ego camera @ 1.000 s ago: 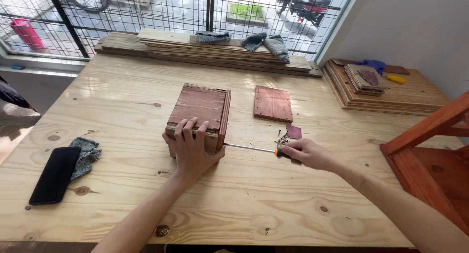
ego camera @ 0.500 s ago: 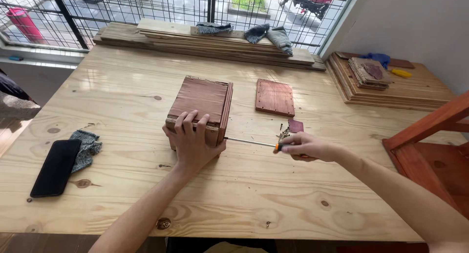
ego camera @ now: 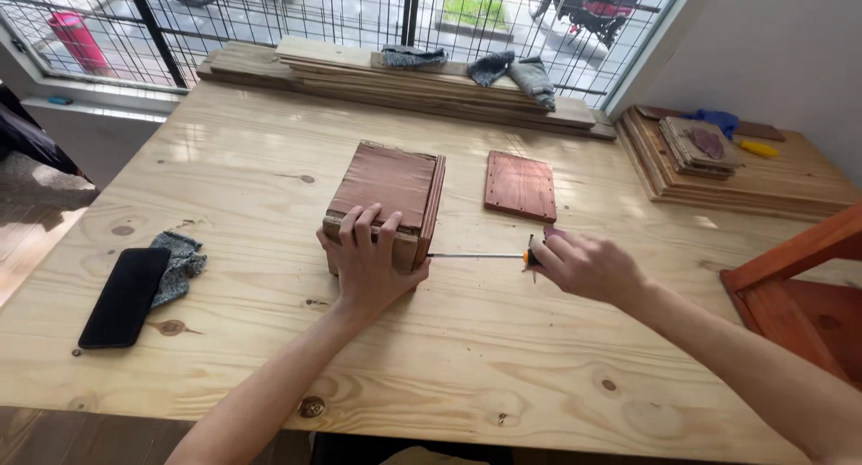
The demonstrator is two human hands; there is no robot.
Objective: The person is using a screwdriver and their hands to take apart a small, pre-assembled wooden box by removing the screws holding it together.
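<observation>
Reddish-brown wood makes up the box (ego camera: 386, 200), which sits near the middle of the table (ego camera: 224, 160), its near side facing you. Your left hand (ego camera: 368, 263) is pressed against that near side, fingers spread over the top edge and thumb out toward the right corner, bracing the box rather than lifting it. Just right of the box, a screwdriver (ego camera: 480, 255) lies level with the tabletop, its thin metal shaft pointing at the box's lower right edge, tip touching or nearly touching the wood; you cannot tell which from here. Your right hand (ego camera: 584, 267) is closed round the handle, fingers curled tight, with only a bit of orange and black showing at the front.

Behind and right of the box, apart from it, a flat red panel (ego camera: 520, 185) lies on the table. Well left of the box, a black phone (ego camera: 124, 296) rests with a grey cloth (ego camera: 182, 260) touching its right side. Beyond the box, along the window, long planks (ego camera: 422, 83) are stacked, with grey gloves (ego camera: 516, 70) lying on them.
</observation>
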